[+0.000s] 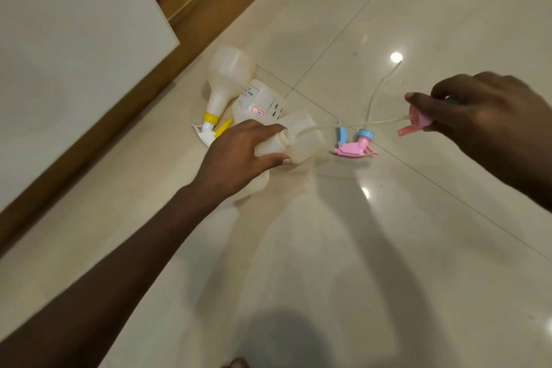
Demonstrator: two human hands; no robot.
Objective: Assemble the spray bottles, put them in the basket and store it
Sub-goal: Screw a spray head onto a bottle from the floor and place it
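My left hand (239, 152) grips the neck of a translucent white bottle (301, 140) lying on the tiled floor. My right hand (484, 122) holds a pink spray head (416, 122); its thin dip tube (352, 124) runs left, with the tip at the bottle's mouth. A second pink and blue spray head (355, 145) lies on the floor between my hands, its tube curving away behind it. One assembled bottle with a yellow collar and white trigger (222, 84) lies at the back, next to a labelled bottle (260, 100). Another bottle lies partly hidden under my left hand.
A white panel (68, 48) with a wooden edge (185, 39) fills the upper left, close to the bottles. Glossy cream floor tiles (358, 248) spread to the right and toward me. No basket is in view.
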